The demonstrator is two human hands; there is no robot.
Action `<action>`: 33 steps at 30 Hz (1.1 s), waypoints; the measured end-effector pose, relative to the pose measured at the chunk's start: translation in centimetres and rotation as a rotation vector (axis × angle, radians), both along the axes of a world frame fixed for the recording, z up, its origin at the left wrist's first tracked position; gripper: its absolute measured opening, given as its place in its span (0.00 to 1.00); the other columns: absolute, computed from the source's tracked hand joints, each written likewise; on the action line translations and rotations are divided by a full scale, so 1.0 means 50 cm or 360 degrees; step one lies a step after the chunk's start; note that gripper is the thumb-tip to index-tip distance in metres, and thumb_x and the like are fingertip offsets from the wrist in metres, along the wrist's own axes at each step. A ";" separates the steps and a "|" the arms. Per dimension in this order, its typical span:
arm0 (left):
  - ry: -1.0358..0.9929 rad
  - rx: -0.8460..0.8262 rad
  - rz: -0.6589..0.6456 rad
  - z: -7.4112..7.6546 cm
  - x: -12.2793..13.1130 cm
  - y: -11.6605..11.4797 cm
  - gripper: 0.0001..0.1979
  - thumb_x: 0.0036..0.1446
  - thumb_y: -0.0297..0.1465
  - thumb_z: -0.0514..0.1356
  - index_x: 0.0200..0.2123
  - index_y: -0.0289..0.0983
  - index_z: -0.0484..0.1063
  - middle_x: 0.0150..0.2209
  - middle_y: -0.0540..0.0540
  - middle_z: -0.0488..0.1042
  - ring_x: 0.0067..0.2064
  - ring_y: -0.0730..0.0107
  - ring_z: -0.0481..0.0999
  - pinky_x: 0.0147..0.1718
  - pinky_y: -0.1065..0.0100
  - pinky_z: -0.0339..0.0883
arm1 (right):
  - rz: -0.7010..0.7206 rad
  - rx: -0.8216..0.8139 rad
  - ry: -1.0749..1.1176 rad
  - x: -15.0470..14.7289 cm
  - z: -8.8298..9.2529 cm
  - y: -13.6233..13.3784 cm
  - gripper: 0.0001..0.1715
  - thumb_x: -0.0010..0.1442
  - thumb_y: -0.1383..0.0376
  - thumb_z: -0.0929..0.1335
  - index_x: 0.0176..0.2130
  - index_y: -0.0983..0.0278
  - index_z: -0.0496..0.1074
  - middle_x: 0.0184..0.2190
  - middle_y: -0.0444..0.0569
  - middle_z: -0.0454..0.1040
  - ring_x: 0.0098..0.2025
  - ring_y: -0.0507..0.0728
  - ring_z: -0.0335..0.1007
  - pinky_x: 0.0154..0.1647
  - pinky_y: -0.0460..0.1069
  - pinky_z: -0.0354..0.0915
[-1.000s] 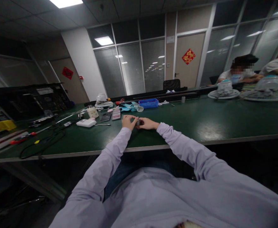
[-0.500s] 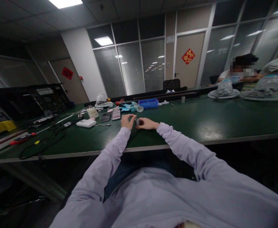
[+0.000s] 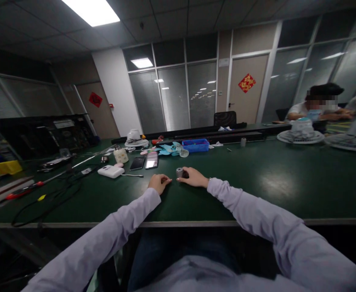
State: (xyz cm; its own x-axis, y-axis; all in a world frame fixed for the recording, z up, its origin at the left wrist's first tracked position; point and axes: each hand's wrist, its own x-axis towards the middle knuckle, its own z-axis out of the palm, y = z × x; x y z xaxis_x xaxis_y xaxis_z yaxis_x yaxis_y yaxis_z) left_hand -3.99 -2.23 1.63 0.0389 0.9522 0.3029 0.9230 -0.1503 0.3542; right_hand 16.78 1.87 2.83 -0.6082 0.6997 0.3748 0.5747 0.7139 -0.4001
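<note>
A small grey cylinder with a ringed top stands upright on the green table. The fingers and thumb of my right hand are wrapped round it from the right side. My left hand rests low over the table, just left of the cylinder and apart from it. Its thumb and fingertips are pressed together in a pinch; whatever may be between them is too small to make out.
Beyond my left hand are a white power bank, two phones, a patterned jar, light-blue fan blades and a blue bin. Cables and a screwdriver lie left. Fan parts and a person are right.
My left hand has drawn away from the cylinder's top, to the left and lower. The right hand keeps its hold on the cylinder. The head view has tilted and shifted.
</note>
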 end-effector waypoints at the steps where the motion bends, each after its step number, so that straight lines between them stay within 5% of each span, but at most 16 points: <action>1: 0.0011 -0.0018 -0.0030 0.001 -0.008 0.001 0.13 0.62 0.37 0.58 0.43 0.34 0.71 0.43 0.45 0.74 0.41 0.67 0.75 0.42 0.59 0.71 | 0.0002 0.0010 0.0003 0.000 0.001 0.005 0.19 0.60 0.56 0.69 0.44 0.68 0.70 0.37 0.49 0.74 0.37 0.56 0.71 0.40 0.53 0.68; 12: -0.0061 -0.0060 -0.0268 0.004 -0.006 0.071 0.09 0.58 0.38 0.60 0.35 0.40 0.76 0.29 0.48 0.73 0.38 0.65 0.69 0.38 0.66 0.62 | 0.0173 -0.0106 -0.0021 0.018 0.031 0.054 0.23 0.55 0.50 0.70 0.43 0.64 0.71 0.38 0.50 0.73 0.36 0.57 0.69 0.35 0.49 0.64; 25: -0.0151 -0.0165 -0.0476 0.001 0.041 0.299 0.01 0.56 0.29 0.59 0.33 0.40 0.71 0.30 0.49 0.74 0.36 0.66 0.70 0.36 0.65 0.61 | 0.0029 -0.0405 0.0013 0.009 0.027 0.211 0.18 0.52 0.52 0.73 0.37 0.61 0.71 0.34 0.44 0.73 0.35 0.56 0.68 0.34 0.49 0.63; 33: -0.0239 -0.0293 -0.0551 -0.003 0.043 0.309 0.02 0.59 0.31 0.57 0.34 0.42 0.69 0.35 0.48 0.75 0.40 0.62 0.70 0.40 0.60 0.59 | -0.0018 -0.0653 -0.0035 0.006 0.013 0.223 0.16 0.52 0.56 0.74 0.40 0.58 0.70 0.38 0.44 0.75 0.41 0.58 0.69 0.43 0.53 0.63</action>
